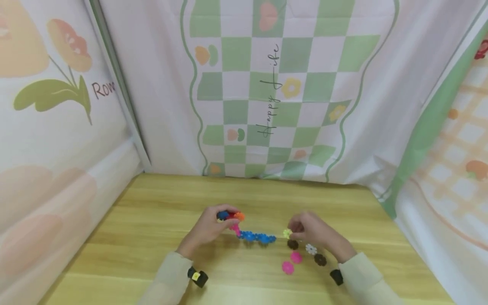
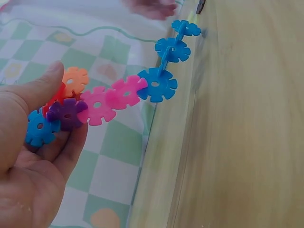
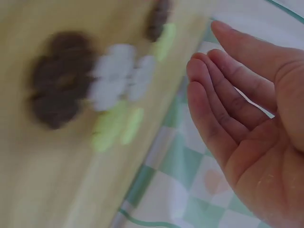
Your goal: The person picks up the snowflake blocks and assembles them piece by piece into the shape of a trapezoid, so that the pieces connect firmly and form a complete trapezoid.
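While left hand point(image 1: 212, 221) pinches linked flower-disc chain point(image 2: 118, 99) over desk point(image 1: 171, 197), right hand point(image 1: 311, 232), empty, relaxed, hovers near loose flower discs point(image 1: 296, 257); best brace blue end disc point(image 2: 192, 29), join slot-to-slot squarely.

The right wrist view blurs a dark brown flower disc point(image 3: 59, 107), white flower discs point(image 3: 113, 76) and yellow flower discs point(image 3: 109, 130), smearing their notches; its right edge cuts off the right hand point(image 3: 247, 137). In the left wrist view, the left edge crops the left hand point(image 2: 28, 180), and a red flower disc point(image 2: 57, 95) is mostly hidden. The head view's bottom edge cuts off the left sleeve point(image 1: 165, 275) and right sleeve point(image 1: 366, 277).
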The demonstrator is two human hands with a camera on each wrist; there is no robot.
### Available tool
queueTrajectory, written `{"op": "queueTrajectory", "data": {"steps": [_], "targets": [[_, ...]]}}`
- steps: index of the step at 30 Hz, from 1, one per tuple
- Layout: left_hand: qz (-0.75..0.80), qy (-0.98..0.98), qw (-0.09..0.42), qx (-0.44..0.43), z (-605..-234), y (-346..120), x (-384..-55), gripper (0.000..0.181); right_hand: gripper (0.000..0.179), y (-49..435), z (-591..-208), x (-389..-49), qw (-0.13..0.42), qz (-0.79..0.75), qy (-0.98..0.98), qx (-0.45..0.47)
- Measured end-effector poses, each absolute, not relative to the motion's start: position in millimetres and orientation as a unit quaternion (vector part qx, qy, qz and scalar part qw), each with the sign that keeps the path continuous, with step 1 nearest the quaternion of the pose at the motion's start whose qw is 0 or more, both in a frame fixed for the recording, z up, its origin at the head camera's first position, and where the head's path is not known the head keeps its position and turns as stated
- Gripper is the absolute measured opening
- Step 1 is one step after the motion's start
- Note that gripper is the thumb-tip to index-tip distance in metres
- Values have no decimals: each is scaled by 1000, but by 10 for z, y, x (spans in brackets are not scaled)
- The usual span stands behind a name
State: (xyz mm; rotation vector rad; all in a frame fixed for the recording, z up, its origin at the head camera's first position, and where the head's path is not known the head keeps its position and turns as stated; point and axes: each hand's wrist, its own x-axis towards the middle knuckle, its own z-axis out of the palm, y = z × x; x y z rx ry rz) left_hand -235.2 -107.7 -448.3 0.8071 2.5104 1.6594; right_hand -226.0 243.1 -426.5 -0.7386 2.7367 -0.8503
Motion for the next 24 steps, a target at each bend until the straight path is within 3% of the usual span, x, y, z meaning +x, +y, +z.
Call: {"op": "queueTrajectory", "data": {"steps": [7, 16, 24], "targets": [[540, 801, 9, 260, -4498, -1088, -2366, 27, 13, 2537, -4507, -2177, 98, -271, 927, -241], [548, 789, 8, 277, -4536, -1043, -2369, 27, 16, 2481, -4499, -2171, 102, -279, 927, -227], [549, 789, 8, 276, -4545, -1040, -2369, 27, 9, 2294, -4381, -2294, 61, -372, 902, -212]]}}
